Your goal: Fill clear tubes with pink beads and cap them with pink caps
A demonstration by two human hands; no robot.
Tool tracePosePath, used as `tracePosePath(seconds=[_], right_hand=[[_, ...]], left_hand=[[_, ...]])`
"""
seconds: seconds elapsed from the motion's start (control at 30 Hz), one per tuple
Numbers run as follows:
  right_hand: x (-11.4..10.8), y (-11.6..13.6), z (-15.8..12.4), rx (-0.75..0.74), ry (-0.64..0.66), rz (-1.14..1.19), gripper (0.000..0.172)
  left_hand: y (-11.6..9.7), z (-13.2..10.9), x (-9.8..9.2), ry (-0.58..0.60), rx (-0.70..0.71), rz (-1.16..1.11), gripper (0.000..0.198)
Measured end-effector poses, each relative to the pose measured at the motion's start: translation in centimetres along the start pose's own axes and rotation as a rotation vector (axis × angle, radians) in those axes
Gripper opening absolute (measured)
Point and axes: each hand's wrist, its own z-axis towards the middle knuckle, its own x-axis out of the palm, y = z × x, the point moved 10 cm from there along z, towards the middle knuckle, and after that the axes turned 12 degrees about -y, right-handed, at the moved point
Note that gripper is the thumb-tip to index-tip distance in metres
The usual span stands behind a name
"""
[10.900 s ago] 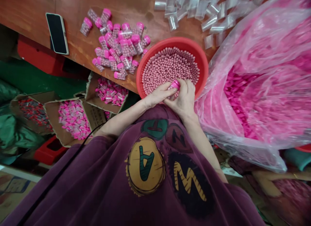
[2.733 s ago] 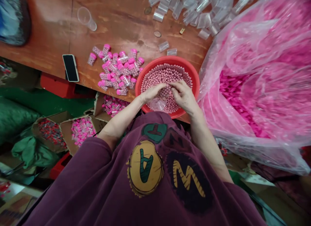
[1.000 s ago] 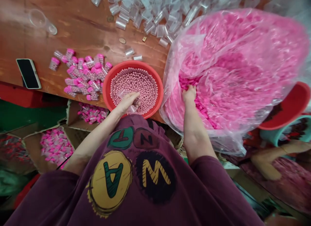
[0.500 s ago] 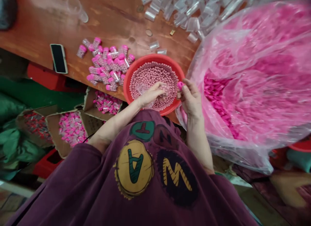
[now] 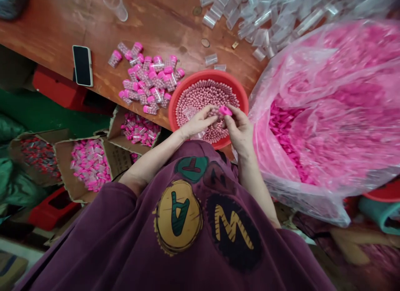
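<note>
Over a red basin (image 5: pixel 243 91) of pink beads (image 5: pixel 200 92), my two hands meet. My left hand (image 5: pixel 200 122) is closed around a small clear vial (image 5: pixel 213 112) that looks filled with beads, partly hidden by the fingers. Between the thumb and fingers of my right hand (image 5: pixel 241 128) is a bright pink cap (image 5: pixel 225 111), held at the vial's mouth; whether it is seated I cannot tell. Some clear vials (image 5: pixel 191 112) lie on the beads beside my left wrist. Left of the basin is a pile of bead-filled vials with pink caps (image 5: pixel 151 80).
A large plastic bag (image 5: pixel 312 116) of pink caps stands at the right. Empty clear tubes (image 5: pixel 265 16) are heaped at the back. A phone (image 5: pixel 83 66) lies near the table edge. Below it, cardboard boxes (image 5: pixel 111 157) hold more capped vials.
My right hand has moved left from the basin's rim, bringing the pink cap to the vial in my left hand. The whole view has shifted slightly.
</note>
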Motion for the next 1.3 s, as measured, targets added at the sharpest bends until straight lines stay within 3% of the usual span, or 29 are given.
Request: tracePosePath(seconds=[0.2, 0.4, 0.5, 0.63, 0.77, 0.9, 1.03, 1.17, 1.3], right_hand=[[-3.3, -3.1, 0.0, 0.269, -0.112, 0.145, 0.056], [-9.1, -3.9, -1.9, 0.197, -0.357, 0.037, 0.065], [-12.2, -4.7, -3.9, 0.219, -0.441, -0.014, 0.064], [-17.4, -7.0, -8.0, 0.423, -0.590, -0.007, 0.058], [-20.6, -8.4, -12.3, 0.564, -0.691, 0.072, 0.053], [-21.0, -9.6, -15.7, 0.668, -0.713, 0.135, 0.043], [-19.3, -11.8, -17.6, 0.774, -0.720, 0.200, 0.029], [-15.6, -13.1, -17.3, 0.835, -0.590, 0.132, 0.028], [-12.3, -11.2, -14.5, 0.736, -0.443, 0.018, 0.041]], left_hand=[[1.4, 0.3, -1.3, -0.056, -0.051, 0.017, 0.028], [3.1, -0.8, -3.5, -0.137, -0.142, 0.079, 0.034], [3.3, -2.2, -6.5, -0.263, -0.122, 0.102, 0.034], [4.0, -4.0, -10.5, -0.364, -0.125, 0.081, 0.034], [4.1, -4.2, -11.2, -0.341, -0.111, 0.011, 0.030], [3.5, -4.0, -10.8, -0.352, -0.112, 0.020, 0.028], [3.1, -3.7, -10.8, -0.353, -0.135, 0.041, 0.035], [3.3, -3.3, -10.8, -0.379, -0.173, 0.046, 0.042], [3.5, -3.8, -10.0, -0.430, -0.253, 0.075, 0.041]])
